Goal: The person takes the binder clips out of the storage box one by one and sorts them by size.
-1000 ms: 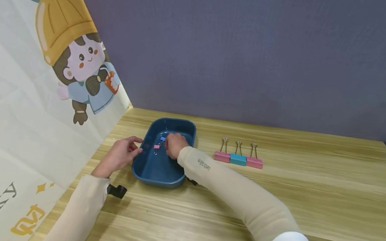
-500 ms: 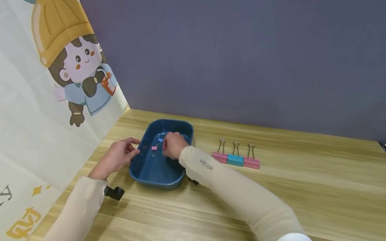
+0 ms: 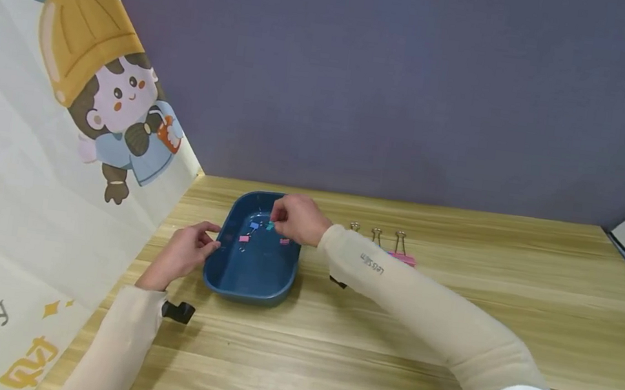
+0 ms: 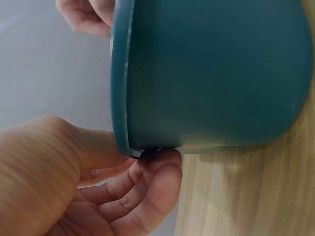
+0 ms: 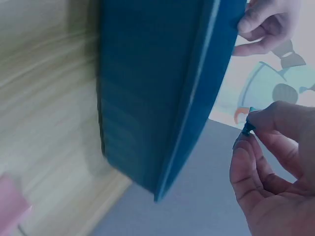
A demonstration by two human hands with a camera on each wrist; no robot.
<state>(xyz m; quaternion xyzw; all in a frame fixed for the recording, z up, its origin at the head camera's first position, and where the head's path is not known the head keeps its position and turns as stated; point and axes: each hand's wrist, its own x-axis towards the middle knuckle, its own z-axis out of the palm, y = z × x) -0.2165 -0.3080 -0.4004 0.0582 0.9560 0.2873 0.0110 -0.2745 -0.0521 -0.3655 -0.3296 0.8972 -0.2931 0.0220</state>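
Observation:
In the head view a deep blue plastic bin (image 3: 256,273) stands on the wooden table. My left hand (image 3: 184,251) pinches its left rim; the left wrist view shows the thumb on the rim and curled fingers against the outer wall. Over the bin's right rim, my right hand (image 3: 299,219) holds a small teal binder clip (image 5: 249,123) between thumb and fingertips, above the rim in the right wrist view. Inside the bin lie a small blue binder clip (image 3: 254,225), a small pink binder clip (image 3: 244,238) and another pink binder clip (image 3: 285,241) near the right wall.
Right of the bin, a row of larger binder clips stands with wire handles up. The right forearm mostly covers their bodies; a large pink binder clip (image 3: 403,259) shows at the end. A grey-blue panel (image 3: 394,101) rises behind the table, a printed white sheet (image 3: 8,196) at left.
My right hand has risen from inside the bin toward its right rim, bringing up the teal clip. The right-hand pink clip has come into sight. The left hand keeps its hold on the rim.

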